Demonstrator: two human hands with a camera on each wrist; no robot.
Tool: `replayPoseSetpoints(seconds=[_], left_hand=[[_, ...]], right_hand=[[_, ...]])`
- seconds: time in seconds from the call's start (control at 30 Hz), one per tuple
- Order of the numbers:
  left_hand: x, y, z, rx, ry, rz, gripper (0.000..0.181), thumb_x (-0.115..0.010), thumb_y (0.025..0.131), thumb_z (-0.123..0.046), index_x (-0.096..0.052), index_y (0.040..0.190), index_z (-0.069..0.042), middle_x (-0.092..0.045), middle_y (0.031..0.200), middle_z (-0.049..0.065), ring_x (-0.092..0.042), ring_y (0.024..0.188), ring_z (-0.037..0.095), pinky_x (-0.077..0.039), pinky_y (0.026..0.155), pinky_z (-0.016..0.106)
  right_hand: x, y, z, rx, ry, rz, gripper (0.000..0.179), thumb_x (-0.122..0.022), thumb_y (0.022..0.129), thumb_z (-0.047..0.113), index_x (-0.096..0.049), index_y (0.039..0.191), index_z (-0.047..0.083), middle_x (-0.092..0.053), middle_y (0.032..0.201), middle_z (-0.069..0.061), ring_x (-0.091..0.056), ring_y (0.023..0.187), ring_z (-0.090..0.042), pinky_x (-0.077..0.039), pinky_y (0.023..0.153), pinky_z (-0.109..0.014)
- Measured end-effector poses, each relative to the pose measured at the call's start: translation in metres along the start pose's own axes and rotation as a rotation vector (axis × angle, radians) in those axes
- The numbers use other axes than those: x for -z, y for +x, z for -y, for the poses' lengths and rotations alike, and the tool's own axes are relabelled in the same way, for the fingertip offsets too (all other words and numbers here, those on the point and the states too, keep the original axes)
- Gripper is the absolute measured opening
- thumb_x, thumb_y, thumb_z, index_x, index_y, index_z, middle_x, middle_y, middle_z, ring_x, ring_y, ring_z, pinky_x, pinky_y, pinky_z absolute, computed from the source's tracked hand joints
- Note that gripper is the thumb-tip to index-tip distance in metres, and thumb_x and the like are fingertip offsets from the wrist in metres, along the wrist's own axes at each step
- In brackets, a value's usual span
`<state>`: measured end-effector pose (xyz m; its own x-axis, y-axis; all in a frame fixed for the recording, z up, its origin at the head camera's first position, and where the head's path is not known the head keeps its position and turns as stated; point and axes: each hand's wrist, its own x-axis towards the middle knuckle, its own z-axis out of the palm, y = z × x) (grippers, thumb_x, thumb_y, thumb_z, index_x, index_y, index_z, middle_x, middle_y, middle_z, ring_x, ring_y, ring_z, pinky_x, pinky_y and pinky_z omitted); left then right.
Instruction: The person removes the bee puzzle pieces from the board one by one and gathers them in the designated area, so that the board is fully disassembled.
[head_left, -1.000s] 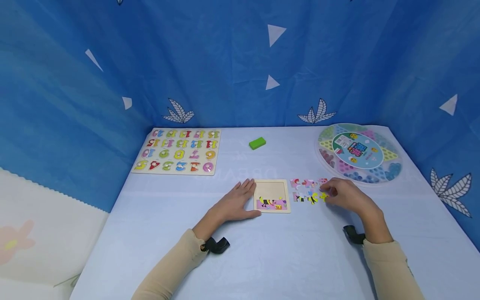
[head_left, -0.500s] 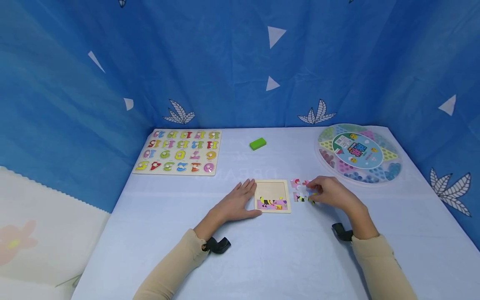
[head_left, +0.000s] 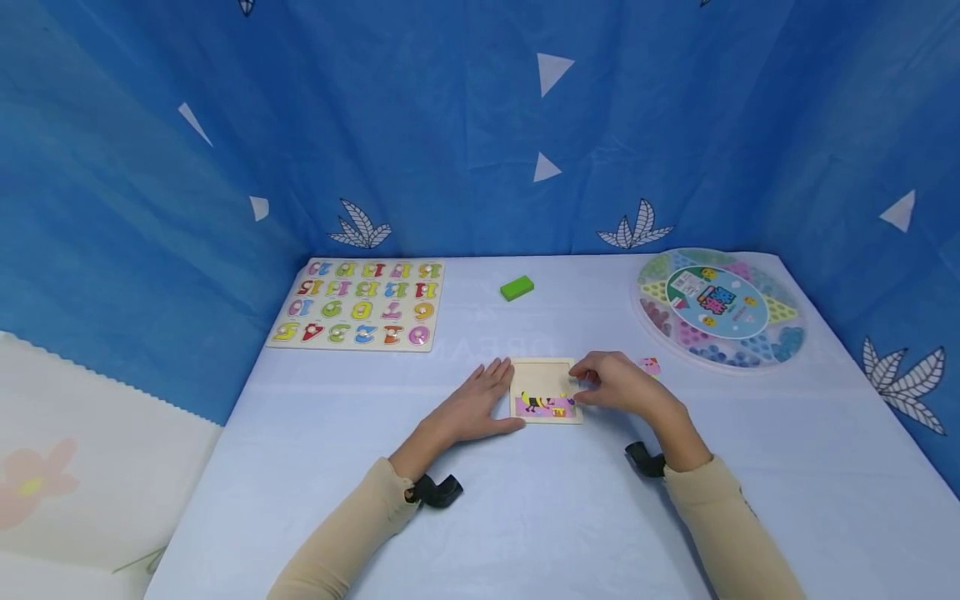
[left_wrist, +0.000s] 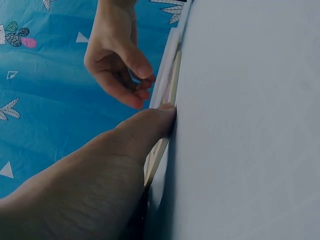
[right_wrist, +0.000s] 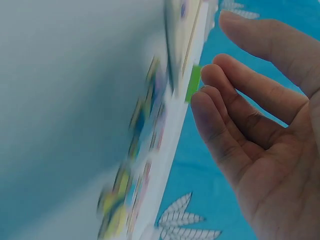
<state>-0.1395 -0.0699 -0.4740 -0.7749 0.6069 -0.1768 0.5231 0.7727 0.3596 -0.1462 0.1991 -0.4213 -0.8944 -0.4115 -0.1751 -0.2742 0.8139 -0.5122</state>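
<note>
My left hand (head_left: 472, 408) rests with spread fingers against the left side of a small wooden puzzle frame (head_left: 545, 362). In the left wrist view, its thumb (left_wrist: 162, 112) presses on the frame's edge. A strip with a bee picture (head_left: 543, 406) fills the lower part of the frame. Over the frame's right edge hovers my right hand (head_left: 622, 385), its fingers loosely bent. The right wrist view shows a gap between thumb and fingers, with nothing visible in it. Puzzle pieces lie below that hand, including a yellow one (right_wrist: 112, 215); a pink piece (head_left: 649, 366) shows behind it.
A number board (head_left: 356, 304) lies at the back left of the white table (head_left: 480, 517). A green block (head_left: 517, 288) is behind the frame. At the back right sits a round clear case of beads (head_left: 720, 308). Blue cloth (head_left: 450, 125) hangs behind the table.
My right hand has moved left, from above the rightmost puzzle pieces across to the frame's right edge. The left hand has stayed in place at the frame.
</note>
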Motion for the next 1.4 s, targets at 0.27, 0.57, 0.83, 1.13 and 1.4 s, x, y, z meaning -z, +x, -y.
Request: replayPoseSetpoints(seconds=[0.27,0.57,0.83,1.13,1.4], left_hand=[[-0.003,-0.001,-0.001,-0.004,-0.014,0.003,0.096,-0.051,0.09,-0.066,-0.017,0.156,-0.006,-0.013,0.165,0.008,-0.008,0.153,0.02,-0.01,0.126,0.038],[-0.002,0.0,0.001,-0.006,-0.006,0.005,0.095,-0.049,0.09,-0.068,-0.016,0.156,-0.008,-0.012,0.165,0.006,-0.007,0.154,0.019,-0.01,0.126,0.039],[-0.001,0.001,0.002,-0.005,-0.005,0.009,0.095,-0.05,0.09,-0.067,-0.017,0.156,-0.007,-0.012,0.165,0.007,-0.008,0.153,0.02,-0.011,0.126,0.04],[0.002,0.0,0.001,-0.002,-0.017,-0.001,0.094,-0.051,0.09,-0.066,-0.018,0.156,-0.006,-0.012,0.165,0.007,-0.008,0.153,0.02,-0.01,0.126,0.04],[0.004,-0.001,-0.001,-0.001,-0.027,0.004,0.095,-0.052,0.09,-0.066,-0.017,0.156,-0.007,-0.012,0.165,0.007,-0.008,0.153,0.02,-0.009,0.126,0.039]], right_hand=[[-0.02,0.011,0.027,0.062,-0.004,0.054,0.034,-0.08,0.079,0.018,-0.071,0.109,0.005,-0.065,0.091,0.001,-0.052,0.078,-0.012,-0.048,0.071,-0.024],[-0.035,0.021,0.047,0.147,-0.033,0.08,0.033,-0.079,0.08,0.018,-0.071,0.109,0.004,-0.064,0.092,0.0,-0.053,0.078,-0.01,-0.05,0.072,-0.025],[-0.038,0.022,0.05,0.157,-0.046,0.086,0.031,-0.08,0.079,0.015,-0.072,0.107,0.004,-0.064,0.089,-0.001,-0.052,0.074,-0.009,-0.05,0.07,-0.025],[-0.04,0.023,0.053,0.14,-0.015,0.081,0.03,-0.08,0.078,0.009,-0.071,0.106,0.003,-0.065,0.087,-0.001,-0.052,0.074,-0.009,-0.049,0.067,-0.024],[-0.038,0.024,0.053,0.111,0.022,0.089,0.033,-0.081,0.077,0.009,-0.07,0.107,0.002,-0.065,0.086,-0.002,-0.053,0.073,-0.01,-0.049,0.068,-0.024]])
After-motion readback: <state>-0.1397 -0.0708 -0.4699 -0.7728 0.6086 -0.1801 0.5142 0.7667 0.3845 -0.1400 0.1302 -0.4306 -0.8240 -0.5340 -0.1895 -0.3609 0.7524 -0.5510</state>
